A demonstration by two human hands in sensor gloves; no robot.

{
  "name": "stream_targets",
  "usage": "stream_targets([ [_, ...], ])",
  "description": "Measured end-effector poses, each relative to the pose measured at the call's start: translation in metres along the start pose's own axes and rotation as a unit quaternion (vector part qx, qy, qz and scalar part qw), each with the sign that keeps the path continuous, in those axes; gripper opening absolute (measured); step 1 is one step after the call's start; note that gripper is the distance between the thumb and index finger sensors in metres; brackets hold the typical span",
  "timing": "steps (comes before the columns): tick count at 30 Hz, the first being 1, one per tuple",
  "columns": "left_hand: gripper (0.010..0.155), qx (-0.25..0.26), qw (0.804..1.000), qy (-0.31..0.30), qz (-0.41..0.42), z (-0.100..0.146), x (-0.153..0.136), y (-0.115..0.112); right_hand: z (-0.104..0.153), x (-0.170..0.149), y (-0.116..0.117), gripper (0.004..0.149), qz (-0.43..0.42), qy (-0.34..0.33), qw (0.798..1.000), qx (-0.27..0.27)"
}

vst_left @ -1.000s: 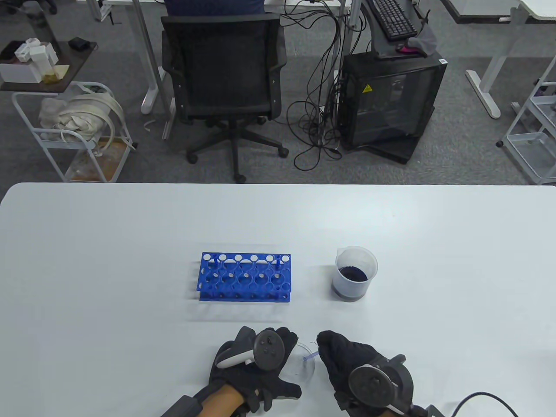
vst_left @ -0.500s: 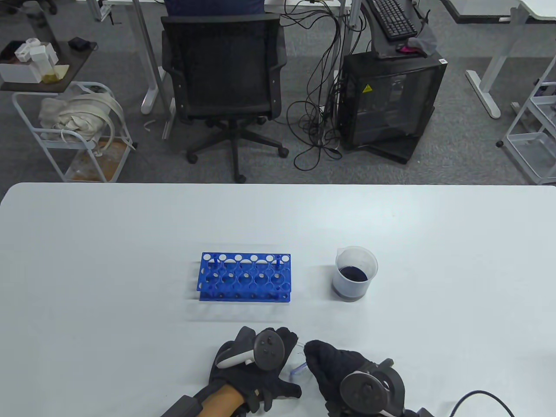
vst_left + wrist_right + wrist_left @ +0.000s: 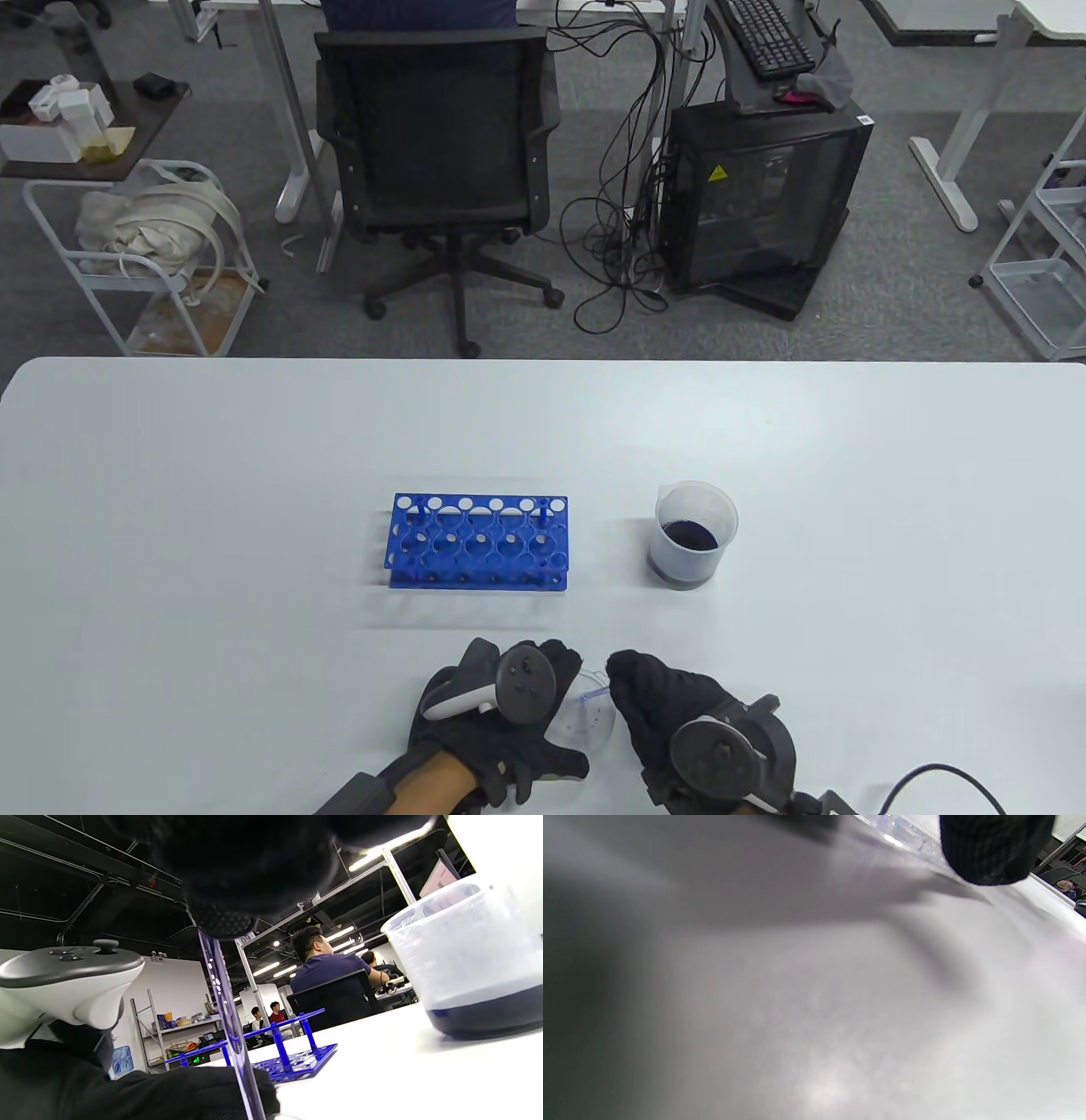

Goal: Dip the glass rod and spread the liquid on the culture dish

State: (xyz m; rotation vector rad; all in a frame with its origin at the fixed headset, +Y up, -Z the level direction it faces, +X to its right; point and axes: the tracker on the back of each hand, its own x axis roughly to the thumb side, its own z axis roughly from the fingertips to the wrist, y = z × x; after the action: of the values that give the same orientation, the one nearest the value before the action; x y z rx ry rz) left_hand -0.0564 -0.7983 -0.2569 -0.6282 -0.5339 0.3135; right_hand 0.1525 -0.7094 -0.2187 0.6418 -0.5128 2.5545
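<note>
A clear culture dish [image 3: 585,722] lies near the table's front edge between my hands. My left hand [image 3: 501,717] rests on the table at the dish's left side and holds it; its rim shows in the left wrist view [image 3: 903,832] beside a fingertip [image 3: 992,853]. My right hand [image 3: 670,713] grips a thin glass rod [image 3: 592,696], tinted blue, with its tip over the dish. In the right wrist view the rod [image 3: 227,1018] runs down from my fingers [image 3: 220,916]. A clear beaker [image 3: 694,535] of dark blue liquid stands behind to the right.
A blue test tube rack [image 3: 477,542] stands behind my left hand, left of the beaker. The white table [image 3: 212,509] stretches wide on both sides. An office chair [image 3: 437,153] and a computer case [image 3: 764,195] stand beyond the far edge.
My right hand moved left with the rod over the dish, then came back a little to the right and away. My left hand and the dish stayed put.
</note>
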Motion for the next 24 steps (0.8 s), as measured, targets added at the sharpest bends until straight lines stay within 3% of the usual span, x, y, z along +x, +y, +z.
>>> stream_targets([
  [8, 0.104, 0.0, 1.0, 0.0, 0.0, 0.0, 0.0, 0.0, 0.006, 0.005, -0.007, 0.036, -0.017, -0.01, 1.0, 0.009],
  [16, 0.104, 0.0, 1.0, 0.0, 0.0, 0.0, 0.0, 0.0, 0.006, 0.021, 0.004, 0.037, -0.034, -0.017, 0.999, 0.028],
  [24, 0.105, 0.0, 1.0, 0.0, 0.0, 0.0, 0.0, 0.0, 0.002, 0.017, 0.009, 0.037, -0.022, -0.003, 1.0, 0.021],
])
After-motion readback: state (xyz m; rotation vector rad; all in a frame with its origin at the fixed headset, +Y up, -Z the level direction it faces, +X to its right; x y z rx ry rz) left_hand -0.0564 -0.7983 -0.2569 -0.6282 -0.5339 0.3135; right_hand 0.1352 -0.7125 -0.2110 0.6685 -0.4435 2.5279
